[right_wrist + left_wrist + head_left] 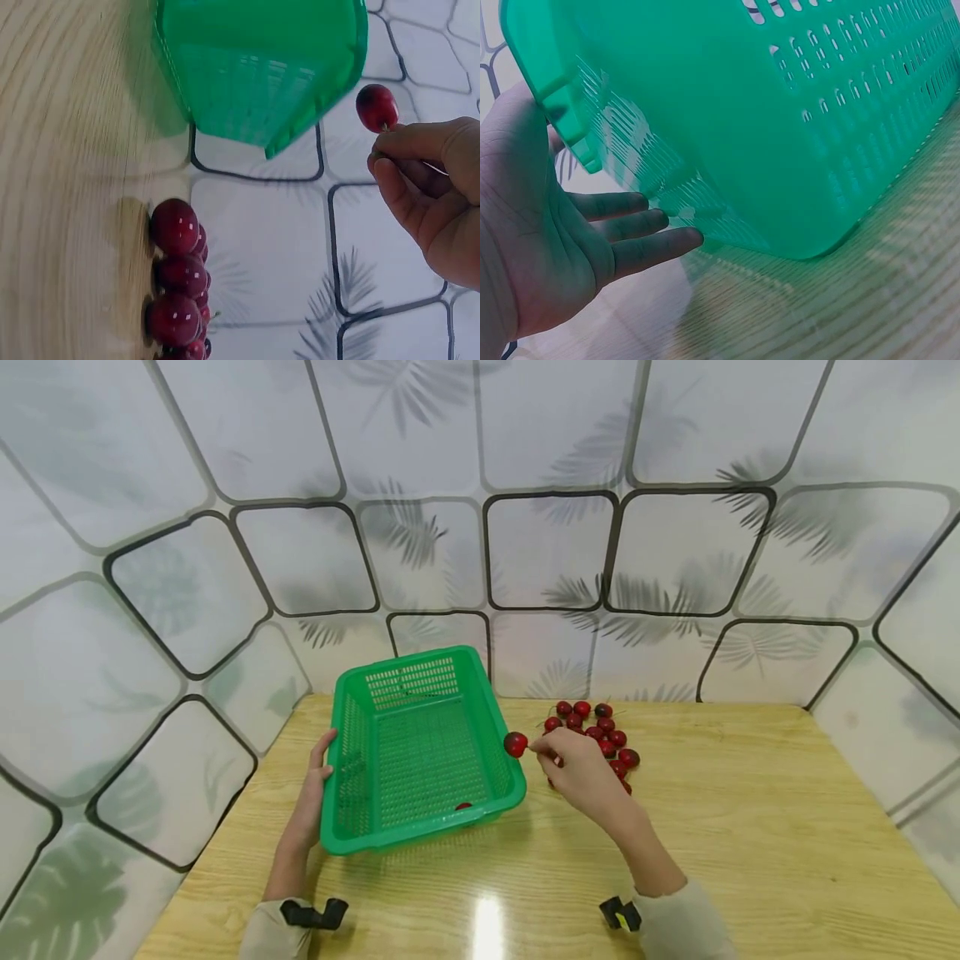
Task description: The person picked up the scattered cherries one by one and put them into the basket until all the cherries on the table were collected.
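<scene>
Cherry (pixel 515 744) pinched by stem in R hand (pixel 579 770), green plastic basket (pixel 420 752) touched by straight-fingered L hand (pixel 306 802), cherry pile (pixel 606 748) on bench (pixel 750 810) part. blocked by R hand, 1 fruit (pixel 463 806) half-hidden in basket

Left hand (pixel 544 217) — holds green basket (pixel 720 127) | three fingers (pixel 656 251) extended | wood-grain tabletop (pixel 855 292) — beneath

I get a bright head view with 1 white glare streak (pixel 487 928) on the pale-yellow wood-grain bench (pixel 750 827); my 2 wrist views look dimmer, the right catching pinpoint highlights on glossy, dark-red round cherries (pixel 180 274).
</scene>
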`<state>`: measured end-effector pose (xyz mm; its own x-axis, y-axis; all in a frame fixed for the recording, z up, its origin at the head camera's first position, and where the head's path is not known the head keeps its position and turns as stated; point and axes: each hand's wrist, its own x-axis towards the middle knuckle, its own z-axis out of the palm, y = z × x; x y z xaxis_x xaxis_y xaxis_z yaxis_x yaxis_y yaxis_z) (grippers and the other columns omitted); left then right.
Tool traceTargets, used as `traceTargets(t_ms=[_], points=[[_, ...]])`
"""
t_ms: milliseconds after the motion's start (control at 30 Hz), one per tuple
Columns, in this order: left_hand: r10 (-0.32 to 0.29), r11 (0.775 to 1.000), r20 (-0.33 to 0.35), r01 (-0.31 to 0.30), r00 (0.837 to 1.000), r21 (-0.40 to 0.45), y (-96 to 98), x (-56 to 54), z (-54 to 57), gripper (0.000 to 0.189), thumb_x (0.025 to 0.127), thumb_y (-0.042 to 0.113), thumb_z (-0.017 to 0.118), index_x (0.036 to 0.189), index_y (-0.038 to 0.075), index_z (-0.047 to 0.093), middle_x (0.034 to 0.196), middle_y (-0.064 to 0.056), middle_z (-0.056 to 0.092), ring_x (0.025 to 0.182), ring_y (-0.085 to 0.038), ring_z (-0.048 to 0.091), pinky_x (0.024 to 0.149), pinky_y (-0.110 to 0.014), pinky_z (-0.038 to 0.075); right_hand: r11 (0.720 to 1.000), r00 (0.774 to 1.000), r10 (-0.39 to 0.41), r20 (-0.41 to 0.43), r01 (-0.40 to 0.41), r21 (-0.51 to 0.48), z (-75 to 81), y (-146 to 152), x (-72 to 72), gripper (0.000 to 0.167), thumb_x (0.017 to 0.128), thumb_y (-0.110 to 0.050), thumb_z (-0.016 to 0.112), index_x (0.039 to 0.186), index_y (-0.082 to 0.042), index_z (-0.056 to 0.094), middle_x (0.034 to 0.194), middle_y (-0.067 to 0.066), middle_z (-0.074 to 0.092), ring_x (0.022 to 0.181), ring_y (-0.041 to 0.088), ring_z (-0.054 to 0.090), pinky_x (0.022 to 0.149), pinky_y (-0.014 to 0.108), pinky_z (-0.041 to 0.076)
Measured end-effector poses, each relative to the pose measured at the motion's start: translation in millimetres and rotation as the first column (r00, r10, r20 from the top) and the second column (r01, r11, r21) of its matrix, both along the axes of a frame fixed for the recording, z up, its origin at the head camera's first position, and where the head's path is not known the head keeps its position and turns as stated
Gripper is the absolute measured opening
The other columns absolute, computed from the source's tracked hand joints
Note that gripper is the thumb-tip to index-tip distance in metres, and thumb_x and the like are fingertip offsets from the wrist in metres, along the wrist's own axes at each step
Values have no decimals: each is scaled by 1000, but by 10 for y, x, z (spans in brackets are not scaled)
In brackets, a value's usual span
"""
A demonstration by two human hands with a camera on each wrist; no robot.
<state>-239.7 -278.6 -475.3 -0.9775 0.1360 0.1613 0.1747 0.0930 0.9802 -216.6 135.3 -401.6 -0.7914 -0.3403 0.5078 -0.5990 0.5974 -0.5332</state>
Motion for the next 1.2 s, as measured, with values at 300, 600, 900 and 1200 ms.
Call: traceTargets(t_ms=[300, 600, 900, 1200], points=[[5, 1000, -9, -5, 1000, -4, -5, -9, -11, 56, 107, 23, 18, 161, 19, 5, 163, -13, -8, 128, -24, 24, 89, -19, 40, 987, 995, 95, -16, -92, 133, 89, -383, -62, 15, 88, 7, 66, 96, -3, 76, 91, 6, 70, 85, 21, 64, 73, 27, 53], [-14, 1000, -19, 14, 1000, -8, -12, 16, -5, 56, 107, 23, 16, 161, 20, 3, 163, -15, -7, 123, -27, 30, 86, -22, 43, 951, 986, 157, 50, -165, 261, 74, -734, -180, 14, 92, 3, 64, 96, -2, 76, 93, 8, 71, 89, 22, 67, 78, 31, 54], [-6, 1000, -26, 6, 1000, -13, -5, 12, -26, 56, 106, 24, 17, 161, 20, 4, 163, -14, -6, 124, -28, 30, 85, -23, 44, 889, 959, 140, 248, -232, 395, -17, -884, -323, 25, 89, 11, 56, 80, -5, 73, 81, 1, 69, 80, 15, 63, 71, 28, 52], [-7, 1000, -31, 6, 999, -13, -7, -2, -28, 56, 107, 24, 17, 160, 19, 4, 163, -14, -7, 128, -30, 25, 87, -21, 43, 844, 962, 103, 254, -220, 489, -51, -953, -363, 40, 75, 15, 58, 59, -17, 40, 61, -6, 29, 59, 10, 28, 53, 25, 26]])
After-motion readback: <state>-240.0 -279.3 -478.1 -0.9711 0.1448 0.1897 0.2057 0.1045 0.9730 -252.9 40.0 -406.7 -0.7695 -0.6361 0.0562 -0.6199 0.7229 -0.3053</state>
